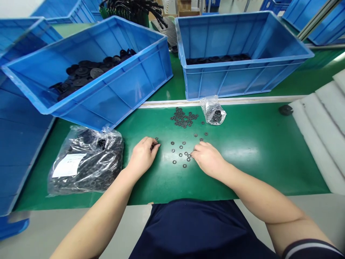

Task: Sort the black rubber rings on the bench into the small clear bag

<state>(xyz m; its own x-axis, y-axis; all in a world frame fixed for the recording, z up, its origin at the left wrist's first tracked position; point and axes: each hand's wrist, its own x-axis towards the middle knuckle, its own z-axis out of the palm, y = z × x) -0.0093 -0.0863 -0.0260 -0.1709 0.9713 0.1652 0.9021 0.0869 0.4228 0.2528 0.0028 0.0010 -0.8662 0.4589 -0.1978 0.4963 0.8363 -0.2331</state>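
Note:
Small dark washers (180,155) lie scattered over the green tabletop between my two hands. Left of them, my left hand (142,155) rests with fingers curled and pinched together; whatever is inside them is hidden. One washer (156,138) shows right by its fingertips. On the other side, my right hand (208,159) has its fingers drawn together and lowered to the table, at the edge of the scattered washers. Its fingertips hide what they may hold. A denser cluster of washers (183,118) lies farther back, beside a small clear bag (214,110) with dark rings in it.
A large clear bag of dark parts (88,162) sits left of my left arm. Behind stand a left blue bin (140,77) and a right blue bin (229,81), both holding dark parts. White foam sheets (320,122) and a dark round piece (285,110) are at right.

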